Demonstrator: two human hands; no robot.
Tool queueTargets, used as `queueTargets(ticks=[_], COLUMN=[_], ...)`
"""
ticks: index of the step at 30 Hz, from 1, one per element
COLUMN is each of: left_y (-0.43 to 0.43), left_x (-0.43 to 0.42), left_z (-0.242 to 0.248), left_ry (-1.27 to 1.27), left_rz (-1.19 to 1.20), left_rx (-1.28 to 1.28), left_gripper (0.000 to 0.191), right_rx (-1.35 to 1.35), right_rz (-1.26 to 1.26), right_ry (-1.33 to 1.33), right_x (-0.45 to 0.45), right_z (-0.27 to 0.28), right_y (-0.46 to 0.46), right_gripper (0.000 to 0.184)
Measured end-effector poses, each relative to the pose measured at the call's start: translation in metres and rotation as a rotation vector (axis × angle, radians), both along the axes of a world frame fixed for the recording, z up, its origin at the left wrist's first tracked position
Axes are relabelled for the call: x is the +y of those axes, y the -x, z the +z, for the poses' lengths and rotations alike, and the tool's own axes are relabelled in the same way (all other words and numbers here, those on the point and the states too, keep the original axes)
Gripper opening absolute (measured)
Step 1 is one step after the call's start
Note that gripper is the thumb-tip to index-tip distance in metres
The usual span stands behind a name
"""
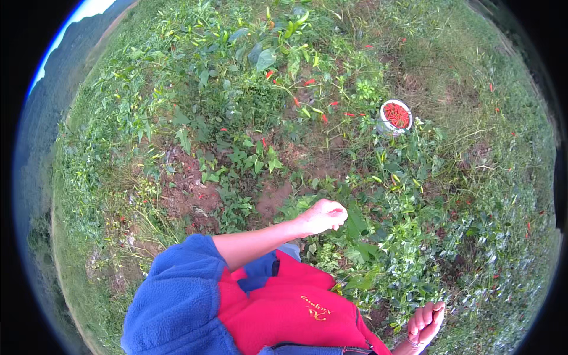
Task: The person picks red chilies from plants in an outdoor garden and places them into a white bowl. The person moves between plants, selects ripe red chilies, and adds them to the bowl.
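My left hand (326, 216) reaches out from a blue fleece sleeve over green leaves, with its fingers curled in. No object shows in it, though the inside of the curl is partly hidden. Low at the right, my right hand (426, 323) is also curled beside leafy plants, and nothing is visible between its fingers. A white bucket (385, 128) full of red chili peppers (396, 115) stands among the plants, beyond both hands. Red chilies (325, 119) and green chilies (290, 30) hang on the chili plants farther up.
Dense chili plants and weeds surround me. Bare brown soil (191, 184) shows between them left of centre. Thin stems and dry grass (443, 88) lie around and beyond the bucket. My red and blue jacket (284, 310) fills the lower middle. Hills (66, 57) rise at the far left.
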State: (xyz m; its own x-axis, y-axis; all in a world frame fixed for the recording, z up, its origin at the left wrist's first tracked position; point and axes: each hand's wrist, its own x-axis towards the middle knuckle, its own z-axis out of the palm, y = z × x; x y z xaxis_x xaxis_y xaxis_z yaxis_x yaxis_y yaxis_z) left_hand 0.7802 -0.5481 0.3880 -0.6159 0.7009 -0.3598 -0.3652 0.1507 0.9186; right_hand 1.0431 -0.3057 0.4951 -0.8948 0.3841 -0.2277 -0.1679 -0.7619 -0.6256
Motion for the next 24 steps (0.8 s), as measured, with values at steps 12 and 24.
queueTargets(ticks=[12,24], left_y=[-0.022,-0.084], left_x=[-0.094,-0.196], left_z=[-0.088,-0.113], left_ry=[0.399,0.927], left_rz=[0.228,0.454], left_rx=[0.206,0.079], left_gripper=[0.039,0.045], right_rx=[-0.206,-0.200], right_rz=[0.244,0.398], right_ry=[-0.026,-0.106], right_x=[-0.030,-0.020], right_z=[-0.006,-0.017], right_y=[0.078,0.094], right_gripper=[0.024,0.026])
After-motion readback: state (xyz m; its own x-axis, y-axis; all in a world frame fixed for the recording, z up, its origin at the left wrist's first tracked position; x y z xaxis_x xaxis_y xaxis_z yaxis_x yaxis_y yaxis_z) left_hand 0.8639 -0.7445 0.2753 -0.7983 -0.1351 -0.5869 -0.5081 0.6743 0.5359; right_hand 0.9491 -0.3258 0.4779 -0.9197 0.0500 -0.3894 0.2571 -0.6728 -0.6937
